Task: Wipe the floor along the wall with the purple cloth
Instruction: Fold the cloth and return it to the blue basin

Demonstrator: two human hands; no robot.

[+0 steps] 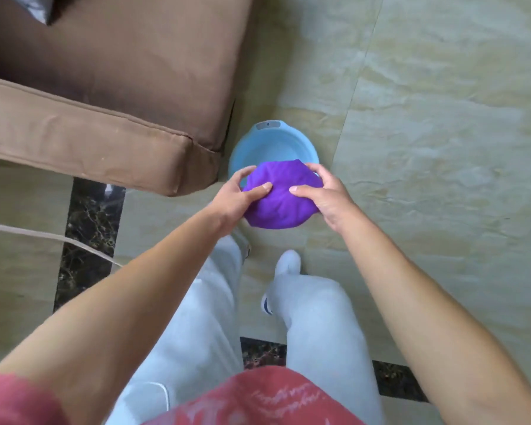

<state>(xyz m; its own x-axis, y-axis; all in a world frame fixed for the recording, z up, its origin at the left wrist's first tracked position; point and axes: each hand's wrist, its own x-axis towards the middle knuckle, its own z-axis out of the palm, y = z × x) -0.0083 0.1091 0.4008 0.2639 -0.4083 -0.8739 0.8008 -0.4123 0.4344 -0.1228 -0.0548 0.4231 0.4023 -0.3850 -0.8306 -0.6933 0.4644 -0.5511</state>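
The purple cloth (279,197) is bunched into a rounded bundle, held in the air between both hands. My left hand (236,197) grips its left side with the thumb on top. My right hand (322,194) grips its right side, thumb also on top. The bundle hangs over the near rim of a light blue basin (270,145) standing on the floor. The cloth hides the basin's near edge. No wall is in sight.
A brown sofa (105,96) fills the upper left, its corner right beside the basin. Beige floor tiles (442,133) spread to the right, with dark marble strips (89,228) at the left and bottom. My legs in light trousers and white socks (288,262) stand below the cloth.
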